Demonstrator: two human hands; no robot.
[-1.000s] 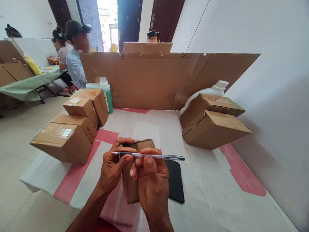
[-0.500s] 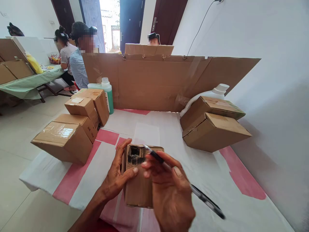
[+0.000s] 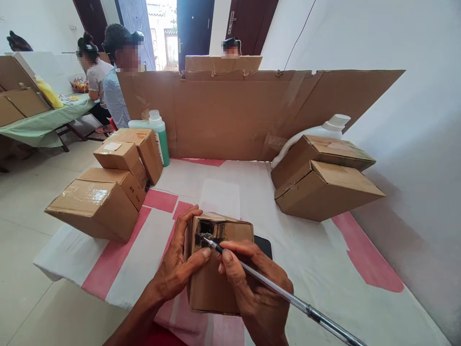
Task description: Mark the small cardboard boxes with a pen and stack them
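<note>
While the right hand (image 3: 264,302) holds a pen (image 3: 300,303), the left (image 3: 176,266) grips cardboard (image 3: 212,290).

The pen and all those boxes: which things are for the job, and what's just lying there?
In use, it seems:
pen, in the right hand
dark-patched box, held by the left hand

Probably just lying about:
left boxes
right boxes
green bottle
white bottle
flat black thing

Pen (image 3: 288,295) apparently against cardboard box (image 3: 212,290)
</note>
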